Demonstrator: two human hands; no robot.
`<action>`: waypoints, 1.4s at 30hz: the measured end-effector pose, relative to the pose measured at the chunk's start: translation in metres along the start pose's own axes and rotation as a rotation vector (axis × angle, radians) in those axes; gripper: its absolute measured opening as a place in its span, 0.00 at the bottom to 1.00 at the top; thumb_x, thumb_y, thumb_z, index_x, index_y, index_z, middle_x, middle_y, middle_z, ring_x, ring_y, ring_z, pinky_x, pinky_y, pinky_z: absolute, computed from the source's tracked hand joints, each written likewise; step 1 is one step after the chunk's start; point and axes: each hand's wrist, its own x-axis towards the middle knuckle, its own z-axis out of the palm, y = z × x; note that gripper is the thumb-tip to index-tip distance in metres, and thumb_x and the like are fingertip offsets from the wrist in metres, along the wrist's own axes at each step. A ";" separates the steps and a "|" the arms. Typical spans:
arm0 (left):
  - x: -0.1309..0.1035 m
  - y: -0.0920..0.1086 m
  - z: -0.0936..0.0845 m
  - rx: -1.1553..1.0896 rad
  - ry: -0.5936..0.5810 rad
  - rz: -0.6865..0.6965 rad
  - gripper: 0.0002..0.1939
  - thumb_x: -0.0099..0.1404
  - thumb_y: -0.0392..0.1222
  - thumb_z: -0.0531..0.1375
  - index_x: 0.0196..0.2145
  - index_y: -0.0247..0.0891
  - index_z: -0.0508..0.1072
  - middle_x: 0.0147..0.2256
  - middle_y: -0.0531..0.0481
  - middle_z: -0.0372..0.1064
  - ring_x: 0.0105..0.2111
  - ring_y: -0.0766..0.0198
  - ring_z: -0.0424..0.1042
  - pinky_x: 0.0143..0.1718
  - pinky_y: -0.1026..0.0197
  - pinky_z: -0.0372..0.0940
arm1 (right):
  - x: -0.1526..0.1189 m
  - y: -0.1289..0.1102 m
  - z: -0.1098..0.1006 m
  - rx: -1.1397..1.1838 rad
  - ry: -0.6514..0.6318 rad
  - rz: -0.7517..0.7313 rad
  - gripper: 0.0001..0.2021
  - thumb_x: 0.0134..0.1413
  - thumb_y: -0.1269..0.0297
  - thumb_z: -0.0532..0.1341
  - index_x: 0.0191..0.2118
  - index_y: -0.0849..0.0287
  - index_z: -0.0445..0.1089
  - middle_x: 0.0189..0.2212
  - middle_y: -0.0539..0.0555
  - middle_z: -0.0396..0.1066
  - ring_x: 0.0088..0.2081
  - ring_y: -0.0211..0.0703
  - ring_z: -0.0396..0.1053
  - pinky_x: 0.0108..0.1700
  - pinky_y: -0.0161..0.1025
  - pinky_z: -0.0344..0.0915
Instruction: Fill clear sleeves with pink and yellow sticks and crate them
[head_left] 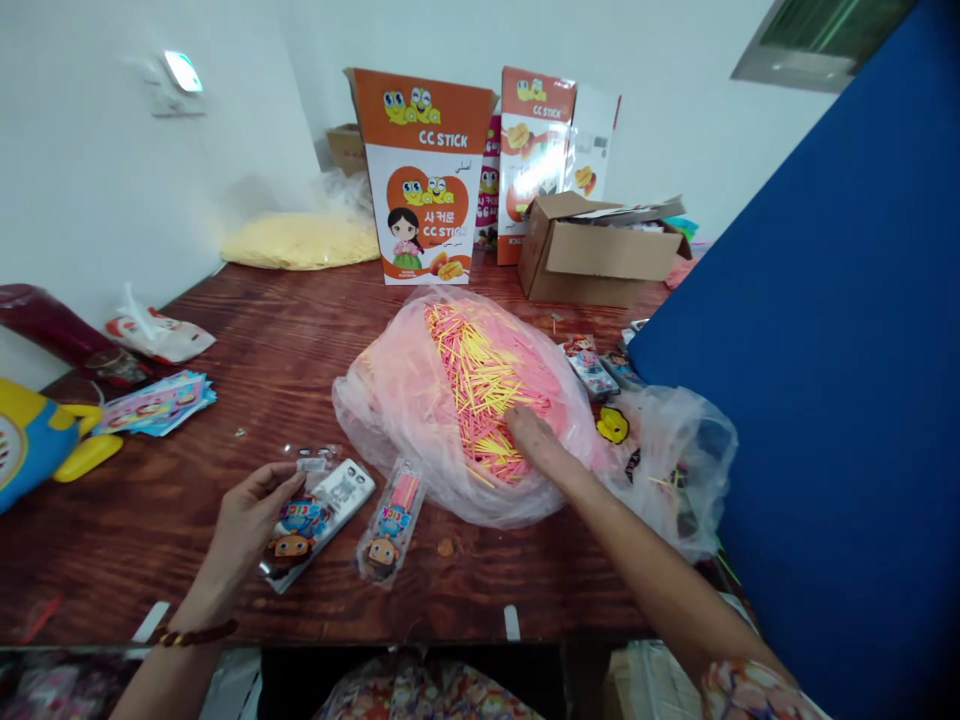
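Note:
A large clear pinkish bag (397, 390) lies open on the wooden table, full of thin pink and yellow sticks (480, 370). My right hand (531, 438) reaches into the sticks, its fingertips hidden among them. At the left, my left hand (259, 500) pinches the upper part of a small clear packet (294, 545) printed with a cartoon face. This packet lies over a stack of white-backed packets (346, 490). Between my hands, another clear packet (390, 525) with pink sticks showing inside rests flat on the table.
Printed boxes (427, 180) and an open carton (600, 260) stand at the back. A blue panel (817, 380) rises at the right, beside a clear bag (686, 460). Blue cards (161, 403), tissues (161, 335) and a yellow-blue object (37, 440) lie left.

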 end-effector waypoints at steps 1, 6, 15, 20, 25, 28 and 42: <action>-0.001 0.001 0.000 0.007 0.005 -0.001 0.28 0.33 0.54 0.75 0.31 0.37 0.76 0.26 0.55 0.73 0.24 0.67 0.70 0.24 0.68 0.66 | 0.000 -0.001 0.000 -0.003 0.000 0.004 0.10 0.53 0.80 0.51 0.34 0.60 0.66 0.42 0.65 0.70 0.46 0.50 0.65 0.53 0.45 0.59; -0.007 0.004 0.000 0.021 0.007 0.013 0.27 0.34 0.54 0.75 0.30 0.36 0.76 0.25 0.55 0.73 0.24 0.67 0.69 0.23 0.68 0.65 | 0.003 0.005 -0.013 0.101 0.043 0.011 0.05 0.57 0.73 0.53 0.32 0.58 0.63 0.39 0.61 0.70 0.44 0.48 0.66 0.51 0.44 0.61; -0.008 0.003 0.003 -0.060 0.027 -0.034 0.24 0.34 0.49 0.75 0.30 0.38 0.77 0.25 0.56 0.74 0.24 0.67 0.71 0.24 0.69 0.67 | -0.025 0.011 -0.007 0.563 0.172 0.016 0.09 0.53 0.55 0.56 0.33 0.55 0.61 0.28 0.49 0.70 0.33 0.43 0.68 0.39 0.40 0.65; -0.015 0.010 0.005 -0.066 0.010 -0.048 0.24 0.36 0.50 0.75 0.30 0.37 0.76 0.24 0.57 0.72 0.23 0.69 0.69 0.23 0.70 0.66 | -0.030 0.011 -0.004 0.697 0.166 0.007 0.14 0.49 0.50 0.60 0.32 0.56 0.65 0.25 0.49 0.69 0.30 0.42 0.67 0.37 0.40 0.65; -0.027 0.021 0.011 -0.064 0.042 -0.064 0.24 0.34 0.50 0.75 0.29 0.37 0.76 0.23 0.57 0.71 0.20 0.70 0.67 0.19 0.71 0.64 | -0.023 0.006 -0.012 0.645 0.137 -0.054 0.16 0.58 0.49 0.53 0.36 0.57 0.65 0.23 0.49 0.66 0.25 0.40 0.65 0.32 0.39 0.64; -0.033 0.023 0.020 -0.095 0.017 -0.095 0.25 0.31 0.48 0.76 0.29 0.37 0.75 0.24 0.57 0.72 0.20 0.69 0.66 0.18 0.69 0.63 | -0.016 0.001 -0.012 0.497 0.080 -0.094 0.12 0.61 0.55 0.51 0.33 0.57 0.63 0.24 0.49 0.65 0.26 0.40 0.63 0.32 0.39 0.63; -0.058 0.016 0.044 0.022 -0.204 -0.043 0.23 0.39 0.55 0.74 0.27 0.36 0.74 0.23 0.56 0.69 0.20 0.70 0.64 0.21 0.67 0.61 | 0.004 -0.025 0.003 -0.063 -0.205 -0.280 0.08 0.55 0.78 0.54 0.34 0.60 0.68 0.40 0.60 0.69 0.44 0.47 0.65 0.51 0.42 0.60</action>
